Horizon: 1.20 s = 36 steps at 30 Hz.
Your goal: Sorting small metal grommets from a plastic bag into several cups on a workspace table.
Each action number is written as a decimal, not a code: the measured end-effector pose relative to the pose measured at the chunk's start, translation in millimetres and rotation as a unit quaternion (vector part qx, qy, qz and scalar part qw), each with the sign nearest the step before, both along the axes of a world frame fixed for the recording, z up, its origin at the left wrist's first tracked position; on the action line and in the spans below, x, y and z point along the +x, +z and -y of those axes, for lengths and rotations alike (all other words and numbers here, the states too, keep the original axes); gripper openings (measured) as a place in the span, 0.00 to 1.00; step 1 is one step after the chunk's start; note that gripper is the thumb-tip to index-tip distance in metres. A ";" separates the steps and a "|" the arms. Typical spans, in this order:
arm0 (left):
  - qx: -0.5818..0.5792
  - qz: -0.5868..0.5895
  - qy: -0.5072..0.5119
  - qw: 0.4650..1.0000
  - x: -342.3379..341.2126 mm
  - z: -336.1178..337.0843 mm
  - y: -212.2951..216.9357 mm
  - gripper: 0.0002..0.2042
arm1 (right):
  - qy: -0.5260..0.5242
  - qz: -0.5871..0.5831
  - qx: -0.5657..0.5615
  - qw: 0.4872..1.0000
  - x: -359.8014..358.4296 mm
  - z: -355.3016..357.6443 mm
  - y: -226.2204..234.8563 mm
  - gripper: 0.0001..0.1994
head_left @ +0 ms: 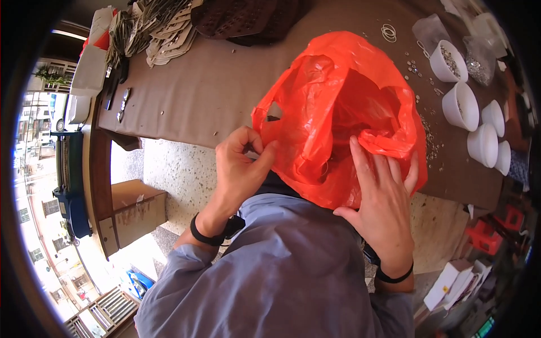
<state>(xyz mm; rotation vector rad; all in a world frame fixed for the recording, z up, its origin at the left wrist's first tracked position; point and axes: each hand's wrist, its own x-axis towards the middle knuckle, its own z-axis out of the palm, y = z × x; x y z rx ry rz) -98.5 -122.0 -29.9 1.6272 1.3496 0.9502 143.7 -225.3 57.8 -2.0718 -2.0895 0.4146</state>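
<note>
A red plastic bag (315,129) sits at the near edge of the brown-covered table (191,107), its mouth gaping toward me. With thumb and fingers closed, my left hand (241,163) pinches the bag's left edge. My right hand (386,205) lies against the near right side of the bag. Its fingers are spread and rest by the folded rim, with the thumb held out to the left. Deep folds hide whatever may be inside the bag.
White cups (461,106) with small metal pieces stand at the right, beside clear plastic bags (479,62). Loose bits lie near them. A wristwatch (124,105) is at the left, and bundled straps (169,28) are at the back. A cardboard box (132,211) stands below the table.
</note>
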 end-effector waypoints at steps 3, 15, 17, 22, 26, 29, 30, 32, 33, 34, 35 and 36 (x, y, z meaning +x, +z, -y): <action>-0.005 0.025 0.012 1.000 -1.2 -0.6 0.0 0.12 | 0.011 -0.006 -0.019 1.000 -3.2 -0.8 1.1 0.57; 0.148 -0.227 -0.114 0.956 53.1 9.2 32.0 0.23 | 0.076 -0.020 0.008 0.997 -19.5 -0.9 -16.3 0.34; 0.163 -0.217 -0.120 0.955 45.3 6.1 23.4 0.15 | 0.070 -0.049 0.005 0.996 -17.5 0.8 -19.5 0.34; 0.057 -0.137 -0.075 0.986 25.7 5.2 15.6 0.09 | 0.022 -0.007 0.057 0.998 -0.7 -1.7 -41.0 0.26; 0.031 -0.102 -0.062 0.992 18.3 6.7 11.1 0.11 | -0.030 0.032 0.066 0.997 -0.8 -3.5 -50.1 0.17; 0.042 -0.083 -0.058 0.994 17.9 8.2 6.0 0.12 | -0.039 0.043 0.059 0.997 -0.6 -7.6 -57.5 0.18; 0.046 -0.067 -0.058 0.995 17.0 7.9 3.1 0.13 | -0.032 0.042 0.058 0.997 -1.3 -9.2 -57.8 0.21; 0.054 -0.076 -0.064 0.994 13.0 4.8 -1.4 0.15 | -0.025 0.043 0.057 0.997 -2.4 -11.8 -58.6 0.23; 0.060 -0.085 -0.071 0.992 11.5 2.8 -2.0 0.18 | -0.036 0.039 0.042 0.998 -2.0 -12.8 -60.3 0.26; 0.061 -0.085 -0.069 0.992 11.6 1.4 -1.9 0.18 | -0.046 0.035 0.027 0.998 -1.5 -13.9 -62.0 0.29; 0.024 -0.038 -0.059 0.997 13.1 0.2 -1.8 0.22 | -0.045 0.035 0.028 0.998 -0.8 -14.9 -62.7 0.29; -0.012 0.009 -0.048 0.999 13.7 -1.2 -1.8 0.26 | -0.056 0.039 0.019 0.997 0.1 -16.0 -63.2 0.31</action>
